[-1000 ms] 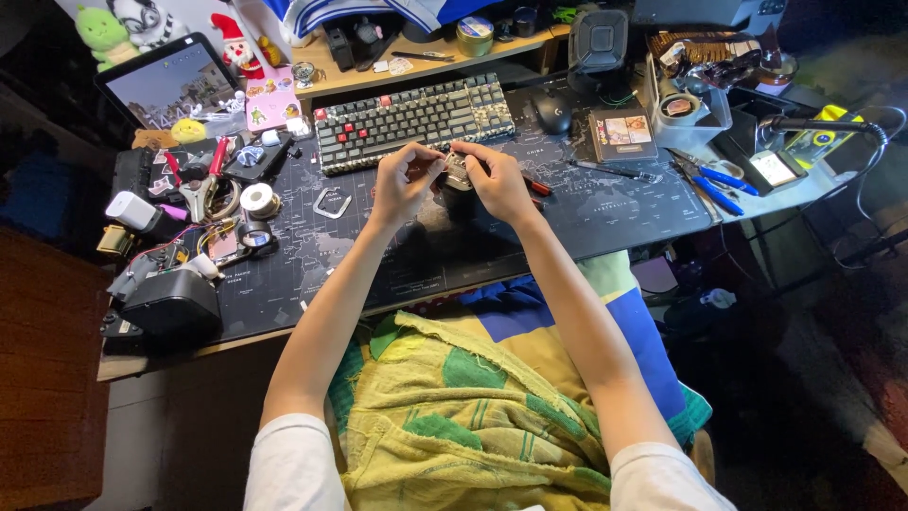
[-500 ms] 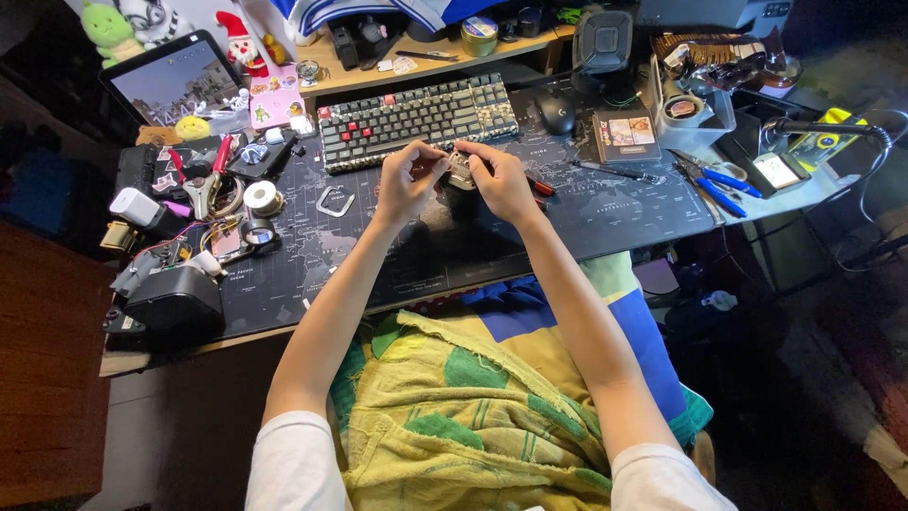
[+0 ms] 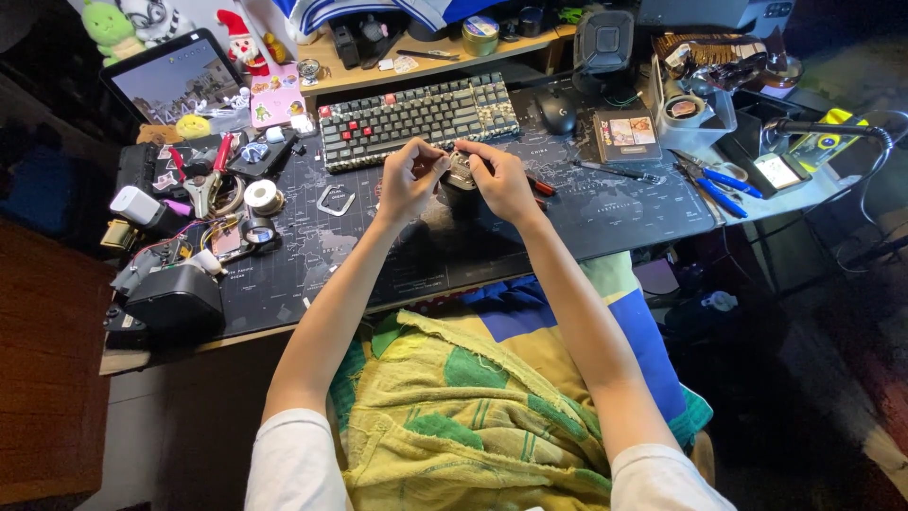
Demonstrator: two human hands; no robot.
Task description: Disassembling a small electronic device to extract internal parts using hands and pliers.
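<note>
Both of my hands meet over the dark desk mat, just in front of the keyboard. My left hand and my right hand pinch a small metallic part between their fingertips. The part sits above a dark round object on the mat, mostly hidden by my fingers. A red-handled tool lies just right of my right hand.
A black mouse, a small box and blue-handled pliers lie to the right. Solder spools, wires, a black case and a tablet crowd the left. My lap holds a yellow-green cloth.
My hands stay together on the small part over the mat; only the fingers shift slightly. The view has tilted a little.
</note>
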